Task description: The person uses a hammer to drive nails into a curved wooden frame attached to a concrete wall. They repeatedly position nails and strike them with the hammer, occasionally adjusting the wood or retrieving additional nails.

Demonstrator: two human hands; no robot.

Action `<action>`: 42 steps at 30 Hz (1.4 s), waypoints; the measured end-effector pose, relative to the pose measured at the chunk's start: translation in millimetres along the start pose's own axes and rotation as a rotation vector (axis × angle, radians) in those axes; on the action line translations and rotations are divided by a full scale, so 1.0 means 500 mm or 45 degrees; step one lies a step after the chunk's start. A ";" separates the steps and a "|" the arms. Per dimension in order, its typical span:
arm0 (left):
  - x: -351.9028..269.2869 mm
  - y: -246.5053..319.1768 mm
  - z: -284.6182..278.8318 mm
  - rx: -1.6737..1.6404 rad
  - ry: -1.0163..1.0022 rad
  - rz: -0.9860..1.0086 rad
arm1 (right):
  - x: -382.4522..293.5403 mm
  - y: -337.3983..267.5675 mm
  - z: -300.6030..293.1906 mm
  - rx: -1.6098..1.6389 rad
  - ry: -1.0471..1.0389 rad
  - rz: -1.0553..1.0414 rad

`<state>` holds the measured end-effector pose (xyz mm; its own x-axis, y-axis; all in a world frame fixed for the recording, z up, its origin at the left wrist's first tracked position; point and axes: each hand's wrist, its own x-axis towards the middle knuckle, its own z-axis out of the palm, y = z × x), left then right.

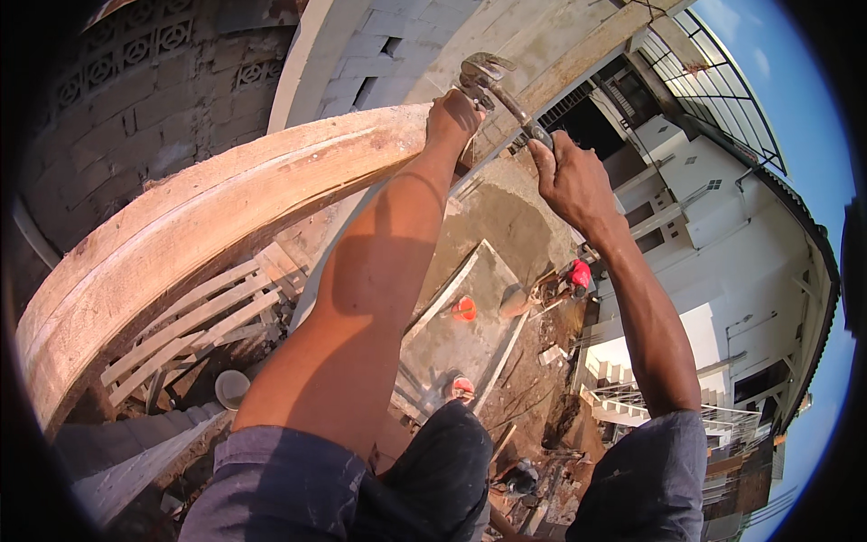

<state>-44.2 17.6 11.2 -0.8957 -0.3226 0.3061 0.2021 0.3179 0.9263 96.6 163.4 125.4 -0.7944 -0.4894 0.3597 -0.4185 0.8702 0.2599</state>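
Note:
My right hand [576, 179] is closed round the lower handle of a worn claw hammer [504, 98], its head up beside my left hand. My left hand [457, 115] is at the far end of a long, thick wooden beam [230, 183], its fingers bent near a small light thing, perhaps a nail, too small to tell. The beam curves across the left of the view through the lens. The hammer head is just above and right of my left fingers; whether it touches anything cannot be told.
Far below lie a mortar-covered slab with raised edges [498, 359], an orange bucket [464, 309], a pale bucket [232, 389] and stacked wooden planks [203, 325]. A person in red [578, 274] bends beside the slab; another person [521, 476] is lower down. A block wall [386, 47] stands ahead.

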 end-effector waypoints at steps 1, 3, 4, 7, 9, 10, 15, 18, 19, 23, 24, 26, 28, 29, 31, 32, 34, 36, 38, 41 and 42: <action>-0.012 -0.010 -0.017 -0.077 0.140 0.040 | 0.021 -0.004 -0.003 -0.030 -0.043 -0.025; -0.017 -0.012 -0.051 -0.056 0.137 -0.004 | 0.027 -0.013 -0.014 -0.037 -0.059 -0.028; -0.023 -0.015 -0.053 -0.060 0.122 -0.033 | 0.012 -0.020 -0.018 -0.021 -0.047 -0.004; -0.019 -0.012 -0.047 -0.110 0.243 -0.100 | -0.021 -0.024 -0.039 0.051 -0.003 0.079; -0.001 -0.026 -0.041 -0.125 0.337 -0.131 | -0.037 -0.023 -0.047 0.084 0.017 0.115; -0.004 -0.018 -0.036 -0.116 0.326 -0.125 | -0.044 -0.016 -0.055 0.079 0.014 0.116; -0.015 -0.005 -0.029 -0.179 0.241 -0.076 | -0.039 -0.001 -0.065 -0.005 0.000 0.052; 0.013 -0.026 -0.039 -0.215 0.053 -0.129 | -0.021 -0.033 -0.073 0.002 -0.015 0.023; 0.024 -0.029 -0.033 -0.206 0.083 -0.164 | -0.016 -0.032 -0.064 0.005 0.004 -0.009; 0.039 -0.041 -0.010 0.036 0.119 0.011 | 0.011 -0.011 -0.016 -0.067 -0.066 -0.033; 0.038 -0.044 -0.006 0.147 0.107 0.135 | 0.016 -0.005 -0.014 -0.106 -0.121 -0.011; 0.052 -0.061 -0.006 -0.026 0.051 -0.004 | 0.025 -0.015 -0.017 -0.058 -0.074 -0.026; 0.062 -0.065 -0.009 -0.074 0.020 -0.100 | 0.020 -0.029 -0.024 0.005 -0.010 -0.019; 0.064 -0.062 -0.011 -0.034 0.016 -0.127 | 0.017 -0.027 -0.018 0.024 -0.006 -0.024; 0.051 -0.045 -0.011 0.008 0.022 -0.130 | 0.007 -0.013 0.000 0.061 0.000 -0.017; 0.028 -0.022 -0.017 0.004 0.035 -0.100 | 0.009 -0.005 -0.004 0.010 -0.030 0.001; 0.017 -0.015 -0.026 0.058 0.075 -0.002 | 0.031 0.002 -0.014 -0.075 -0.081 0.009; 0.044 -0.066 -0.018 0.155 0.135 0.107 | 0.027 -0.030 -0.024 -0.009 -0.030 -0.033; 0.040 -0.041 -0.014 0.059 0.026 0.029 | 0.010 -0.023 -0.013 0.058 0.052 -0.014; 0.037 -0.053 -0.008 -0.123 0.077 -0.036 | 0.024 -0.011 -0.011 -0.155 -0.162 -0.015; 0.041 -0.079 -0.019 -0.123 0.001 -0.034 | 0.027 -0.011 -0.011 -0.109 -0.150 -0.026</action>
<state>-66.9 -10.1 -17.1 -0.9011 -0.3303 0.2810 0.2153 0.2217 0.9511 90.7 151.4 133.9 -0.8342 -0.4930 0.2473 -0.4003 0.8496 0.3435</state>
